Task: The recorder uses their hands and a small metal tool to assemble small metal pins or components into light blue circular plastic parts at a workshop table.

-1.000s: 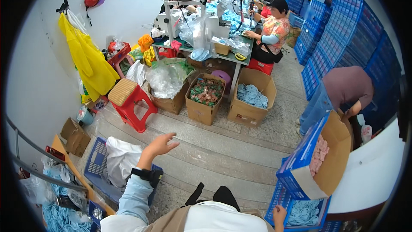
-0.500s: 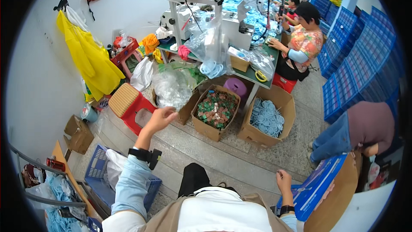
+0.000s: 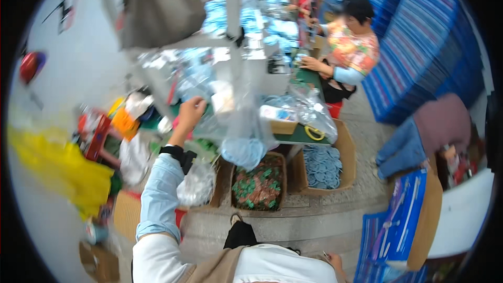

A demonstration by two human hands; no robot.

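Note:
My left hand [image 3: 192, 113] is stretched forward over the near left part of the green table [image 3: 291, 138], its fingers curled, with nothing visible in them. Close to it are clear plastic bags and a white item [image 3: 222, 97]. A clear bag of light-blue rings [image 3: 243, 149] hangs over the table's front edge. My right hand [image 3: 334, 262] is low by my right side, its fingers drawn in around a small thin thing too blurred to name. Below the table stand a carton of green and brown pieces [image 3: 258, 188] and a carton of blue rings [image 3: 321, 166].
A grey bag [image 3: 163, 8] hangs from the white frame. Yellow-handled scissors [image 3: 314, 133] lie at the table edge. A co-worker [image 3: 351, 47] works at the right; another person [image 3: 440, 126] bends down beside stacked blue crates [image 3: 419, 52]. A stool [image 3: 127, 215] stands left.
I have moved forward to the table. My left hand has gone from above the floor to over the table edge, its fingers now more curled. My right hand sits lower in view.

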